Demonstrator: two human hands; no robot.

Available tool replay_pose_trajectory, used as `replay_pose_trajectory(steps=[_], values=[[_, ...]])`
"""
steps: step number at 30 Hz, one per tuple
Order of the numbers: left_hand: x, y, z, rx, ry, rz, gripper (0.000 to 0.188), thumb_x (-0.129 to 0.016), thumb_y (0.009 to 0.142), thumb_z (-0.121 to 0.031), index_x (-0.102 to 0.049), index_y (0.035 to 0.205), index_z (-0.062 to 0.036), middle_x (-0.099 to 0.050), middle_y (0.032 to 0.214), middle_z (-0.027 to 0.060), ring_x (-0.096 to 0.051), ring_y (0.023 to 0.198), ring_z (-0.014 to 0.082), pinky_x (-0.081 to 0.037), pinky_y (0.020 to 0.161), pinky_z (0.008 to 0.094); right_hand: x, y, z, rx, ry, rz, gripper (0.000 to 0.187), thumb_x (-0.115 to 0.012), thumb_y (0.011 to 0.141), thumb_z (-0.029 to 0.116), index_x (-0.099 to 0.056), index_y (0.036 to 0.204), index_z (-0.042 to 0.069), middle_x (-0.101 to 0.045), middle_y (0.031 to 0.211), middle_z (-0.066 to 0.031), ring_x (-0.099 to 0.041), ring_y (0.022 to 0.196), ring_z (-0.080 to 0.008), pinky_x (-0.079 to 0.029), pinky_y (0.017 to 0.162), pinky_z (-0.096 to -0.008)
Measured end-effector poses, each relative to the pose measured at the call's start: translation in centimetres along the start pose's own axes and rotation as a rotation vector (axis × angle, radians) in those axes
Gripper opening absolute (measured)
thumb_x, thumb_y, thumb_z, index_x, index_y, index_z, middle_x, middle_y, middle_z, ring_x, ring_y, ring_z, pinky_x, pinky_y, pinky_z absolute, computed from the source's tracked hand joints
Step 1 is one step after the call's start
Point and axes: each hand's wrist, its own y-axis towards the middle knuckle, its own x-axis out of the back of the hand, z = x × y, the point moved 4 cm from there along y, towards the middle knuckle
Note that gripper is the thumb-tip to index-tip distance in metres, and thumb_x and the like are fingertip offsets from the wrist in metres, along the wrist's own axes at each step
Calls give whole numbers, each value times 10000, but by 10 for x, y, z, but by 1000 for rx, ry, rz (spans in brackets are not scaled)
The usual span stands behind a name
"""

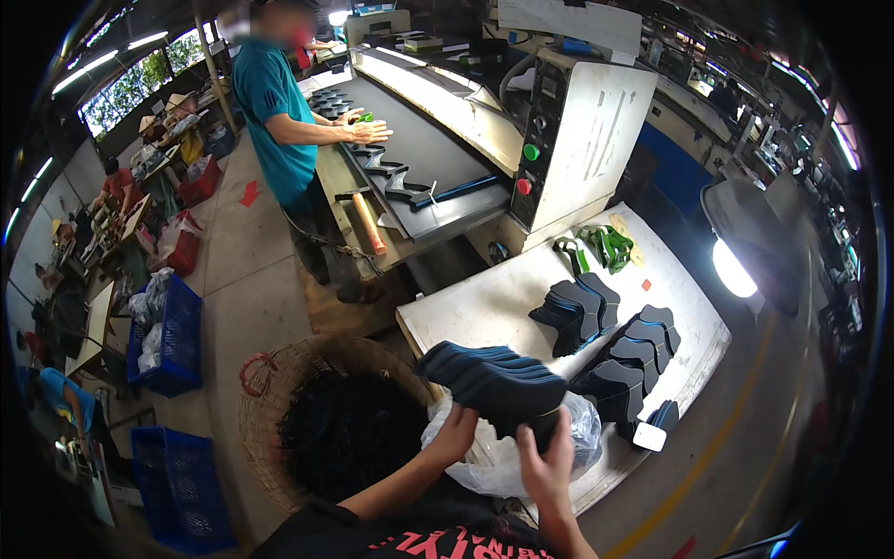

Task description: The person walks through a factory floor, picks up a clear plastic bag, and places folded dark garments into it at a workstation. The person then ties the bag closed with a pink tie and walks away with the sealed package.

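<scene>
A thick stack of dark cut pieces with blue edges [498, 377], curved like shoe parts, is held up in front of me. My left hand [454, 436] grips its lower left side. At its right end my right hand [548, 458] presses thumb and fingers against it. Just below the stack, a clear plastic bag [489, 473] lies crumpled at the white table's edge, partly hidden by my hands. More stacks of the same dark pieces [577, 312] stand on the white table [484, 312], with another group [629, 359] nearer its right side.
Green strips [605, 247] lie on the table's far end. A wicker basket [265, 419] of dark scraps stands left. A control box [577, 140] rises beyond the table; a lit lamp [736, 265] hangs right. A co-worker [270, 112] handles pieces at a press bed with a hammer [368, 224].
</scene>
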Motion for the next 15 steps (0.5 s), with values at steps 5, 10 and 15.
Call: replay_pose_trajectory(steps=[5, 10, 15], values=[[19, -5, 28, 14, -204, -201, 554, -315, 1168, -321, -285, 1614, 8, -401, 1603, 170, -372, 1489, 247, -280, 1243, 371, -39, -22, -5, -143, 22, 439, 684, -537, 1073, 142, -173, 1605, -88, -459, 1522, -241, -453, 1402, -281, -328, 1187, -355], [28, -22, 23, -71, -93, -288, 703, -236, 1142, -571, -355, 1582, -36, -522, 1458, 106, -502, 1358, 207, -398, 1168, 355, -52, -30, -10, -65, -87, 647, 745, -455, 1112, 188, -14, 1633, -110, -204, 1699, -270, -210, 1583, -314, -202, 1266, -364], [29, -31, 33, 344, -684, -153, 832, -190, 1059, -733, -490, 1512, -102, -593, 1380, 65, -583, 1265, 218, -485, 1074, 354, -62, -32, -29, -308, 87, 830, 785, -439, 1128, 205, 79, 1635, -96, -57, 1747, -243, -52, 1625, -295, -101, 1290, -348]])
